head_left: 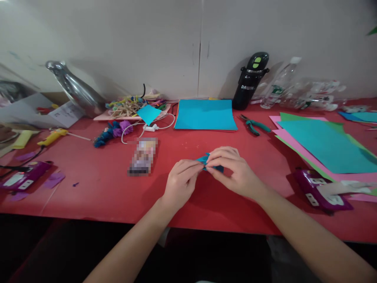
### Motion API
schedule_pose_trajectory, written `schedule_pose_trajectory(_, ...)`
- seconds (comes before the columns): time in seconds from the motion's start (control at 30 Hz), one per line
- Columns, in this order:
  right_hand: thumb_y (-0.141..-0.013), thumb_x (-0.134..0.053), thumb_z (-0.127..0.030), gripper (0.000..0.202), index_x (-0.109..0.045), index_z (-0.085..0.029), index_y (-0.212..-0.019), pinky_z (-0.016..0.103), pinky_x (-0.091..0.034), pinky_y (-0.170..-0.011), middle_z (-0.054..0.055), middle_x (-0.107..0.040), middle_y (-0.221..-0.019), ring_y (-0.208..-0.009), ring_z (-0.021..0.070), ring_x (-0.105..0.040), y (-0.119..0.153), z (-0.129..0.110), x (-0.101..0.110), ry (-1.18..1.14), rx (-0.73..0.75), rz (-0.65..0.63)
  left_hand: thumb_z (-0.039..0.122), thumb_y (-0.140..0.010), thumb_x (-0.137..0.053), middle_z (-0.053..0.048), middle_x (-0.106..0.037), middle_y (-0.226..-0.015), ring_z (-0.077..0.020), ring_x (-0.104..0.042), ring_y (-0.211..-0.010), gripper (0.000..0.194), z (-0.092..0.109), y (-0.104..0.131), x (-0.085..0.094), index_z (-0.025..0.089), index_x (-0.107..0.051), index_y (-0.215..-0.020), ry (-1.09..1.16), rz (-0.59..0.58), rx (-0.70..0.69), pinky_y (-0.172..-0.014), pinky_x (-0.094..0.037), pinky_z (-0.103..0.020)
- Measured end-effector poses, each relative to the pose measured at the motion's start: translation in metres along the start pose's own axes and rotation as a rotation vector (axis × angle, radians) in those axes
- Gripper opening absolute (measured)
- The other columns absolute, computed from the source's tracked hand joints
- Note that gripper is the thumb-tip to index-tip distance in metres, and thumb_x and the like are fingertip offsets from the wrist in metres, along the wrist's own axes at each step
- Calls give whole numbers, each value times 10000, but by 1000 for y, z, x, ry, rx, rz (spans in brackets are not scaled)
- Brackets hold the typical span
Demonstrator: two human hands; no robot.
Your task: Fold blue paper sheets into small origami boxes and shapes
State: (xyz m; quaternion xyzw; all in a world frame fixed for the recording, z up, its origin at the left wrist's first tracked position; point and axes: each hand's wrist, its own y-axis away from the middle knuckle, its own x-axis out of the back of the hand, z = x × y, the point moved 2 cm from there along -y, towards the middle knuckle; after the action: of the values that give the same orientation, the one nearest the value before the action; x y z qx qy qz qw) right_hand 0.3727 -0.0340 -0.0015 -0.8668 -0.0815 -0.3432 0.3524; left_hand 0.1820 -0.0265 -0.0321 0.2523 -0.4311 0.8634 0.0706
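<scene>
Both my hands meet over the red table, pinching a small piece of folded blue paper (pixel 218 168). My left hand (pixel 182 179) grips its left edge between thumb and fingers. From the right, my right hand (pixel 231 169) pinches the paper near the middle, its fingers covering much of it. The paper's exact folds are hidden behind my fingers. A phone (pixel 143 156) with a blurred-out screen lies to the left of my left hand. Beyond my hands sits a stack of blue sheets (pixel 205 114).
Pliers (pixel 253 125), a black bottle (pixel 250 80) and coloured paper sheets (pixel 326 145) lie to the right. A purple power strip (pixel 321 190) stands near the front right, another power strip (pixel 26 177) at left. Further left are a glue gun (pixel 53 136) and a metal flask (pixel 78 90).
</scene>
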Motion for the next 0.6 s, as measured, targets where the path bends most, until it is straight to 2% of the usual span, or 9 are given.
schedule_pose_trajectory(0.2,-916,-650,-181,68,-646,-243,-943,401,-442,-929,18,-697,-977,-950,189,-620,-1,1,1,-14,29,-23,25,-917,-526,-74,-731,-1091,-203,-655,-991,303,-1,1,0,206,-681,-1103,-50,-49,-49,-855,-516,-375)
schedule_pose_trajectory(0.6,-913,-605,-121,90,-602,-210,-919,377,-477,-856,41,-663,-955,-919,190,-568,-1,0,7,18,137,-107,52,-937,-530,-60,-725,-1080,-184,-656,-981,254,0,1,0,214,-652,-1089,-48,-95,-44,-864,-474,-366)
